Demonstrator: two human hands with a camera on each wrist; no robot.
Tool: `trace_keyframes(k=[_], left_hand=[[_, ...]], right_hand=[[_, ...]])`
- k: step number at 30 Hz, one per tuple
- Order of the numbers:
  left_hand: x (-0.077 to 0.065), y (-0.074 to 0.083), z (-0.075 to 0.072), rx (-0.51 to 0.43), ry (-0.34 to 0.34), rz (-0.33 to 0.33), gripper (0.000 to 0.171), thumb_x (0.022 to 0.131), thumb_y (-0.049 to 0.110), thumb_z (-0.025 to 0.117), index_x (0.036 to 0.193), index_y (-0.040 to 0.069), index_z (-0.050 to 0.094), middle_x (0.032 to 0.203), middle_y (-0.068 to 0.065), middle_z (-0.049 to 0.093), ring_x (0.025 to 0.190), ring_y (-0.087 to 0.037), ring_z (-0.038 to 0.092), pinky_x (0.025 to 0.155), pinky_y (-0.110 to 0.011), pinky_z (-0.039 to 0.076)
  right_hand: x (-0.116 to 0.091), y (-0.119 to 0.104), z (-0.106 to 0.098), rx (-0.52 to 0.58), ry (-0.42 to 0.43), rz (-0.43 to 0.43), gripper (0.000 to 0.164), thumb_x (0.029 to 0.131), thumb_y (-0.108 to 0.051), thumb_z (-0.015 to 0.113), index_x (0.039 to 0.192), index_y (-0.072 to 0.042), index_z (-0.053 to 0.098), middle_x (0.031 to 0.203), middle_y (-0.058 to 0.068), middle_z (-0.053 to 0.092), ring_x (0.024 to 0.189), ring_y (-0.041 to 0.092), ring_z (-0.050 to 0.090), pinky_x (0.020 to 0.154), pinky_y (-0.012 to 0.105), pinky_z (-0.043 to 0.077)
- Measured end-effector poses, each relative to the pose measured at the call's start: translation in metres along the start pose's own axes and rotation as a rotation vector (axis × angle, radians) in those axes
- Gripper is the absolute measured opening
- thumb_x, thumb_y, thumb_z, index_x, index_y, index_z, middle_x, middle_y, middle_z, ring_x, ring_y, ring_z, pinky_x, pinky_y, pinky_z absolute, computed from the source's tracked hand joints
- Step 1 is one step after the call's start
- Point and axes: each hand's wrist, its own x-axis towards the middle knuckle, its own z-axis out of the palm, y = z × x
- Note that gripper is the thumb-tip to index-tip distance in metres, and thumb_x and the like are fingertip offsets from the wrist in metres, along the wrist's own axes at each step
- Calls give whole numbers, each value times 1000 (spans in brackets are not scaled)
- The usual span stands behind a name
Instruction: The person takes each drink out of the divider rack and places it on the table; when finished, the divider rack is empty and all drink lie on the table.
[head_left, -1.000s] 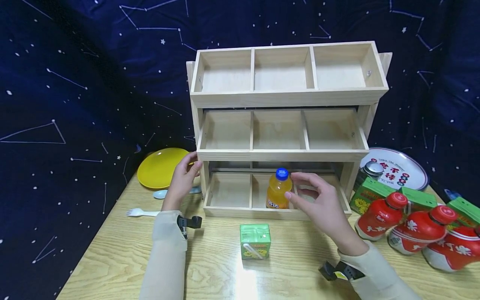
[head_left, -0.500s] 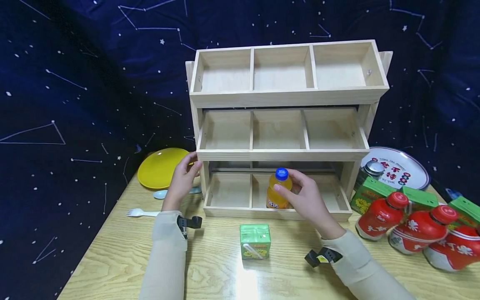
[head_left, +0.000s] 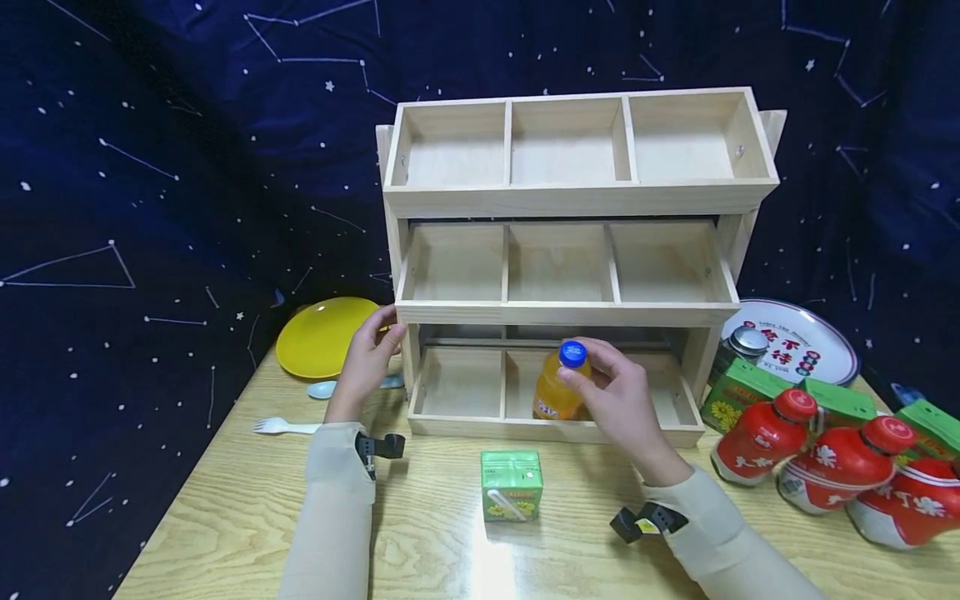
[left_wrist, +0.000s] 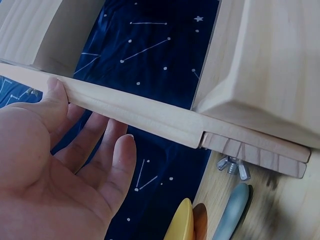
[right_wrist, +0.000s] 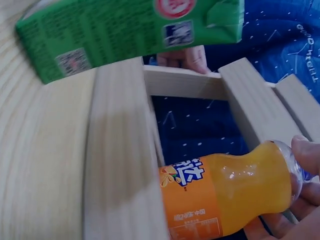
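Note:
My right hand [head_left: 618,404] holds a bottle of orange soda [head_left: 555,392] by its upper part, just below the blue cap. The bottle stands in the bottom tier's middle compartment and tilts slightly to the right; the right wrist view shows its orange label [right_wrist: 192,205]. With thumb on one side and fingers on the other, my left hand [left_wrist: 75,155] grips the left upright [left_wrist: 135,112] of the wooden rack [head_left: 570,315]. On the table before the rack stands a green drink carton [head_left: 512,486] with a straw on its front.
Several red-capped bottles [head_left: 761,437] and green cartons [head_left: 742,387] crowd the right side, near a glass shaker [head_left: 747,342] and a white plate [head_left: 806,333]. At left lie a yellow plate [head_left: 318,337], a blue spoon [head_left: 322,389] and a white fork [head_left: 281,426].
My right hand has moved left to the soda bottle and taken hold of it near the neck. The bottle's top has since leaned right. My left hand stays on the upright.

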Motion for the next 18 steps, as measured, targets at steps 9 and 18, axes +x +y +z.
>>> trace_keyframes(k=[9,18], left_hand=[[0,-1,0,20,7,5,45,104,27,51,144,9,47,132,-14,54,116,-30,56,95,-48,49],[0,-2,0,3,4,19,45,104,28,51,144,7,47,131,-17,54,117,-32,56,96,-50,48]], right_hand=[[-10,-37,-13,-24,10,-83,34,91,-3,70,124,-3,65,123,7,62,112,15,61,92,24,50],[-38,-53,-36,-38,-117,-109,33,88,8,68,121,2,64,122,12,63,112,16,61,93,23,49]])
